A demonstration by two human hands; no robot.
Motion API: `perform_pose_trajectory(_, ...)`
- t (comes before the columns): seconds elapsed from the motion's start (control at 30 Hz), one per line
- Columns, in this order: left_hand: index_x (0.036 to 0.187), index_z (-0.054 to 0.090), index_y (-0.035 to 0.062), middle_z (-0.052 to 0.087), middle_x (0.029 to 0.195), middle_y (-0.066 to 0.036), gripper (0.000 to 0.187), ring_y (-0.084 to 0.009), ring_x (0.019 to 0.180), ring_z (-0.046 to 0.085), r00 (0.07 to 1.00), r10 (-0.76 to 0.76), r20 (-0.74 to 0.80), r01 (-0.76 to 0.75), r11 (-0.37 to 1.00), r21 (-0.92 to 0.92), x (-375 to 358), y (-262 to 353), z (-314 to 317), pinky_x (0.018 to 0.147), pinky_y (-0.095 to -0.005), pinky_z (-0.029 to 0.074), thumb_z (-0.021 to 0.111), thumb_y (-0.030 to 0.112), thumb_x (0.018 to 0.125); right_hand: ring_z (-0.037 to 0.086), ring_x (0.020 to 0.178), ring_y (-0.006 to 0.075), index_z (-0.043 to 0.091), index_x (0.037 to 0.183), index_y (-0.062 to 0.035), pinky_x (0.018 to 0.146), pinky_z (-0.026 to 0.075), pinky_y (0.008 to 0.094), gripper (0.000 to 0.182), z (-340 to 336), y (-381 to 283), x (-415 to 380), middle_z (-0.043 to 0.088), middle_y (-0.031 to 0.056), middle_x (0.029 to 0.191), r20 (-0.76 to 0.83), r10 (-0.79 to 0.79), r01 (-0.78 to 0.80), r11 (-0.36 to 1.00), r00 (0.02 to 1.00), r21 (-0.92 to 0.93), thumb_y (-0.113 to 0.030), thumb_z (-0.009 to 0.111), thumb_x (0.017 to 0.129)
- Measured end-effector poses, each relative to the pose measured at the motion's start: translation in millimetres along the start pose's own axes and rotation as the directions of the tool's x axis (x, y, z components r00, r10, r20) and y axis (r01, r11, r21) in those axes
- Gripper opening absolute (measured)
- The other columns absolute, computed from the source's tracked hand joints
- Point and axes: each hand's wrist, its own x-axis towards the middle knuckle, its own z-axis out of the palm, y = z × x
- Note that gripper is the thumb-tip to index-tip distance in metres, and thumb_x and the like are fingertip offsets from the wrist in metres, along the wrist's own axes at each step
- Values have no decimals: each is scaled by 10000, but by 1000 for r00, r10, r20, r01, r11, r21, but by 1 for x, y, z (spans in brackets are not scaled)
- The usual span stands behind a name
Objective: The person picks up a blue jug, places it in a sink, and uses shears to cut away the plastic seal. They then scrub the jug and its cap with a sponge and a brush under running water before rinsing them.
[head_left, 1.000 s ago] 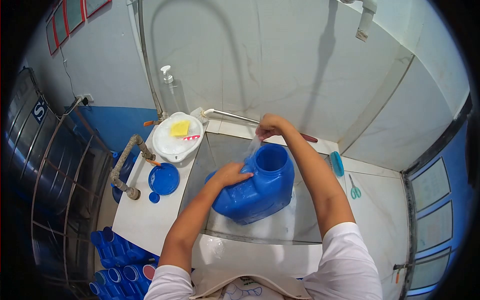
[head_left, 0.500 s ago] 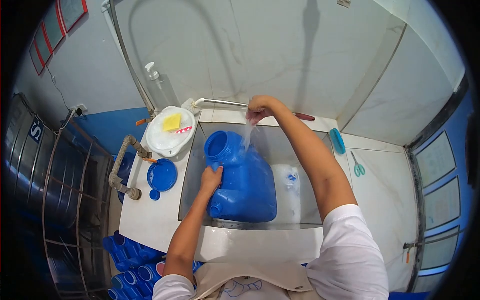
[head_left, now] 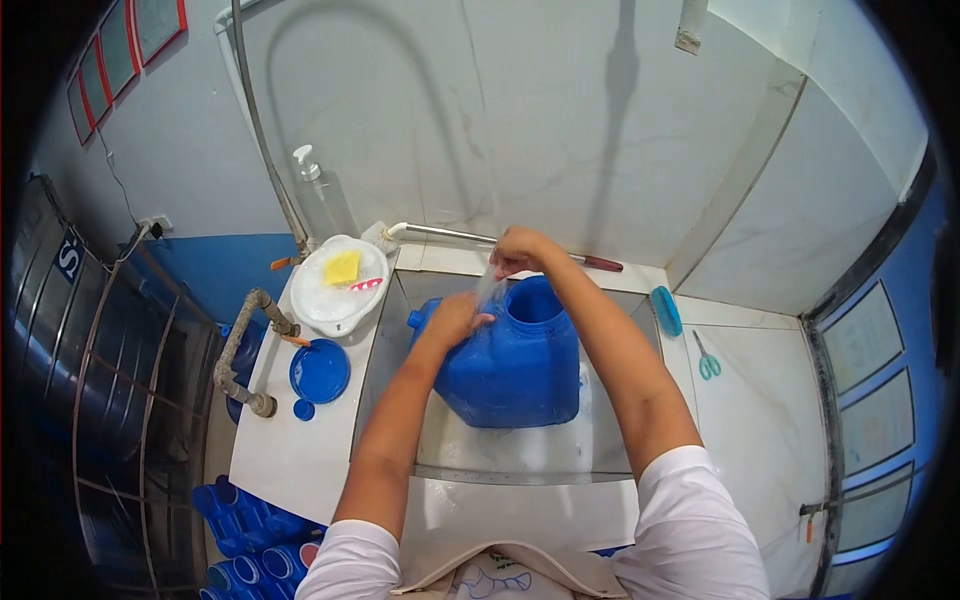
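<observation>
A big blue plastic jug (head_left: 510,375) stands in the sink (head_left: 390,400), its wide round mouth uncapped and facing up on the right. My left hand (head_left: 460,318) is closed on the jug's top, near its handle; part of the grip is hidden. Above the jug's back edge, beside the mouth, my right hand (head_left: 521,252) has its fingers pinched together. A clear stream of water (head_left: 489,287) runs down below those fingers onto the jug by my left hand. Whatever the right fingers hold is too small to make out.
Left of the sink sit a white basin (head_left: 345,312) with a yellow sponge (head_left: 342,267), a blue lid (head_left: 320,371) and a small blue cap (head_left: 303,409). A long-handled brush (head_left: 450,234) lies behind. Rightward are a teal brush (head_left: 666,311) and scissors (head_left: 708,360). Pipes (head_left: 240,345) rise at left.
The jug has turned, so its wide mouth moved from left to right. My left hand has shifted up and right onto its top. My right hand has lowered slightly.
</observation>
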Motion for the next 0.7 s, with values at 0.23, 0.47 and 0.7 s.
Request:
perform_pose_trajectory(0.23,877,552,-19,612,810,-253,482,-420,787,591,896,-304,323,340,939,-61,-27,21,9,690,-505,454,398,436,919,585,884,342,506,1173,24,797,476,430,544,71,105,-24,598,183,938,94,-543,303,310,835,-901,-192,617,687)
perform_pose_trajectory(0.47,1190,530,37,632,931,-22,404,-133,800,593,768,-566,299,543,331,-772,-104,51,-40,665,-240,447,389,327,945,576,717,254,572,1117,-35,599,361,363,503,64,125,-57,568,96,747,52,-899,411,147,435,-900,-344,648,728)
perform_pose_trajectory(0.7,1037,560,92,611,879,-41,349,-123,736,577,296,-632,716,603,-458,-653,-218,-11,-44,605,-270,477,409,384,920,599,762,306,620,1041,-35,651,419,408,451,52,-44,-105,638,150,843,40,-956,413,87,290,-907,-233,625,636)
